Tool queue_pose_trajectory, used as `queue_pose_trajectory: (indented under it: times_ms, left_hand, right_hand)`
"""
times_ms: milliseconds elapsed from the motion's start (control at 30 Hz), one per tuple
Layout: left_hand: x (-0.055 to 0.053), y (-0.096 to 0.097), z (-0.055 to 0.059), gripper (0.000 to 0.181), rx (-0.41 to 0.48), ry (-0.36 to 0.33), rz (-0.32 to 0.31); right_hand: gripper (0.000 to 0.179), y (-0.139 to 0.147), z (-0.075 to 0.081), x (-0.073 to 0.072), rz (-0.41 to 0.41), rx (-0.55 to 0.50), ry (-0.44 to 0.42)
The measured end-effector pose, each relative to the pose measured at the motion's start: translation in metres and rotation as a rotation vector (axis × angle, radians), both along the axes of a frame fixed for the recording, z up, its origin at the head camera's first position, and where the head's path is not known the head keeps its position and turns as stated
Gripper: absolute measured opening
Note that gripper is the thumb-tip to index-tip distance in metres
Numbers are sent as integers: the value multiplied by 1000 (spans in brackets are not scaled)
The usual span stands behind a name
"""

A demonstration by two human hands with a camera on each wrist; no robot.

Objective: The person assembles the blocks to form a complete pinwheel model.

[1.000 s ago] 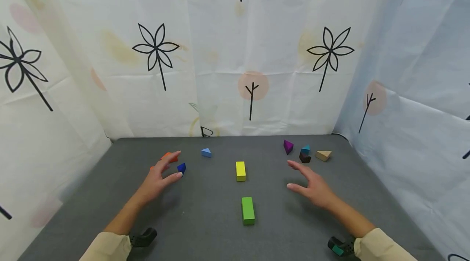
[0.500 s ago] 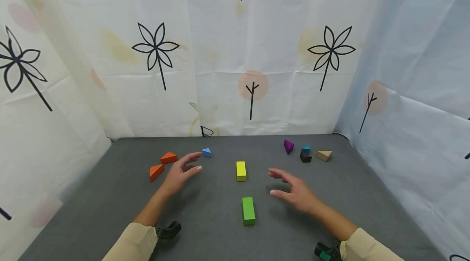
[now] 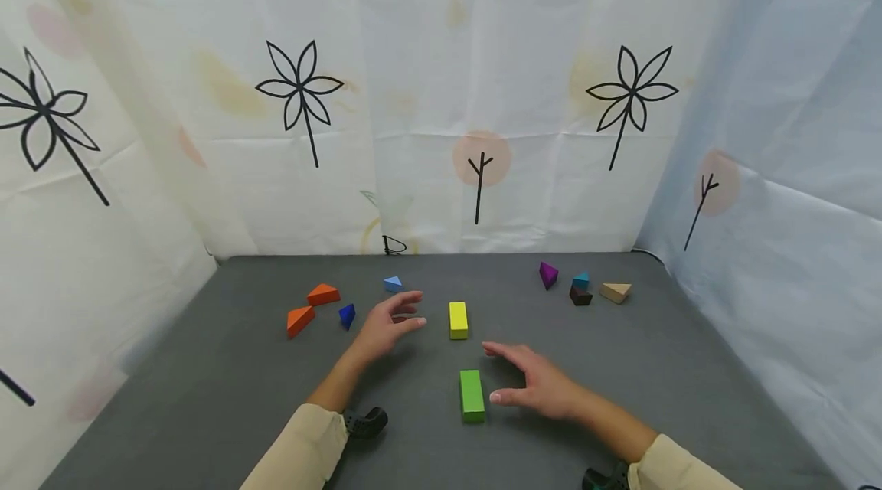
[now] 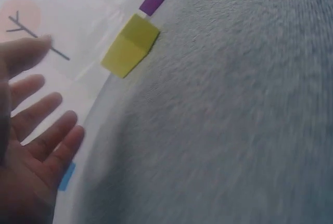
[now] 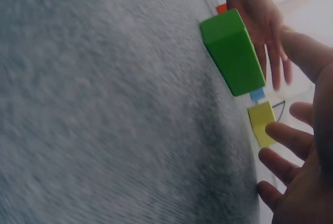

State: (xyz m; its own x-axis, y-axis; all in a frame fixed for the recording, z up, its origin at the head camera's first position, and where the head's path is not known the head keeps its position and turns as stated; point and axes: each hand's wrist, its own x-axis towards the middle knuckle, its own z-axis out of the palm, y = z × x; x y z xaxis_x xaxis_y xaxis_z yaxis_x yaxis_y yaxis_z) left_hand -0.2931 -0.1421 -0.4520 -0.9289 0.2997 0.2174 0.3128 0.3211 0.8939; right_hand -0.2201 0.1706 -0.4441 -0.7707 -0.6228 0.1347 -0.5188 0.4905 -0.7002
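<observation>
In the head view a yellow block (image 3: 458, 321) lies mid-table, and a longer green block (image 3: 472, 396) lies nearer to me. My left hand (image 3: 387, 328) hovers left of the yellow block, apart from it, fingers extended and holding nothing. Just right of the green block, my right hand (image 3: 540, 383) hovers with thumb and fingers spread, also holding nothing. The left wrist view has the yellow block (image 4: 130, 46) beyond my left fingers. From the right wrist, the green block (image 5: 232, 52) appears close, with a gap to my right hand (image 5: 307, 146).
Two orange wedges (image 3: 301, 321), a dark blue piece (image 3: 347, 316) and a light blue triangle (image 3: 393, 284) lie at left. A purple piece (image 3: 548, 275), a teal piece (image 3: 582, 280), a dark brown piece (image 3: 580, 296) and a tan wedge (image 3: 615, 292) sit back right. Patterned cloth (image 3: 427, 92) surrounds the grey table.
My left hand has moved right, away from the orange and dark blue pieces toward the yellow block. My right hand has come left and nearer, beside the green block. The blocks stay put.
</observation>
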Motion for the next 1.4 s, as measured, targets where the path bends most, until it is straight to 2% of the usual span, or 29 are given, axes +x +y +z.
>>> queue_pose_trajectory:
  times_ms: [133, 233, 333, 533, 800, 967, 1133, 1267, 1400]
  left_hand:
    - [-3, 11, -5, 58, -63, -28, -28]
    - [-6, 16, -8, 61, -130, -30, -18]
    - [-9, 21, -9, 63, -203, -25, -11]
    - [-14, 32, -8, 69, -301, -9, -44]
    - [-19, 41, -4, 70, -374, -15, -55]
    - [-21, 45, -4, 68, -421, 4, -58]
    - [-22, 48, -5, 65, -466, 39, -31]
    - [-23, 49, -6, 64, -479, 72, -17]
    - [-22, 49, -6, 63, -466, 62, -5]
  right_hand:
    - [74, -5, 0, 4, -8, 28, -22]
    - [76, -10, 0, 6, -12, 30, -24]
    - [77, -13, -1, 8, -20, 43, 5]
    - [74, -15, -4, 12, -27, 67, 43]
    - [78, -22, 1, 14, -31, 129, 11]
    - [75, -23, 1, 14, -39, 144, 0]
    - [71, -23, 2, 13, -42, 148, 5]
    - [68, -24, 3, 14, -36, 140, 12]
    - [67, -24, 4, 13, -29, 146, 20]
